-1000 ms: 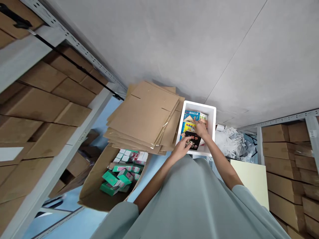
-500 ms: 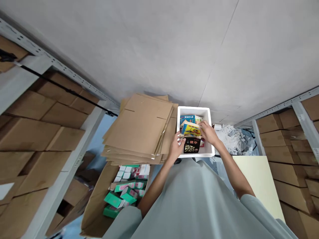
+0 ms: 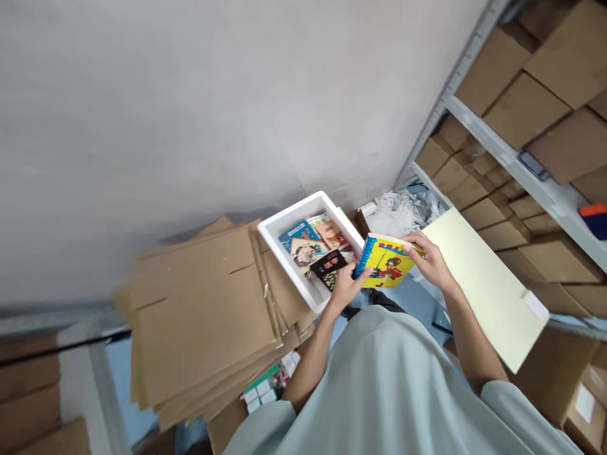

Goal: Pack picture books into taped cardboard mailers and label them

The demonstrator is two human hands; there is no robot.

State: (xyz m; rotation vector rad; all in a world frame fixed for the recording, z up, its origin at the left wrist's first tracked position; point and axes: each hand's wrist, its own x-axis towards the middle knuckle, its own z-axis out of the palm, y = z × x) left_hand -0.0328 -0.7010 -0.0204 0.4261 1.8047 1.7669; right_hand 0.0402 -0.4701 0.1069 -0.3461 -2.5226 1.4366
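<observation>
A yellow book with a blue spine and a red-clad cartoon figure on its cover (image 3: 391,262) is held between my two hands, just beyond the bin's right side. My left hand (image 3: 347,287) grips its spine edge, thumb on the cover. At the opposite edge, my right hand (image 3: 430,260) pinches the upper right corner. The white plastic bin (image 3: 293,211) holds several books lying overlapped. Among them are a blue one (image 3: 298,234), an orange-pink one (image 3: 332,234) and a black one (image 3: 329,265), partly hidden by my left hand.
Flat cardboard sheets (image 3: 199,309) are stacked left of the bin. A pale yellow board (image 3: 484,284) lies to the right, shredded paper (image 3: 398,212) behind it. Shelves of cardboard boxes (image 3: 526,107) line the right. Small green-and-white boxes (image 3: 260,392) show below the stack.
My view has turned right. The yellow book has come out of the bin to its right, lifted by both hands, and its cover now faces up. The black book stays in the bin.
</observation>
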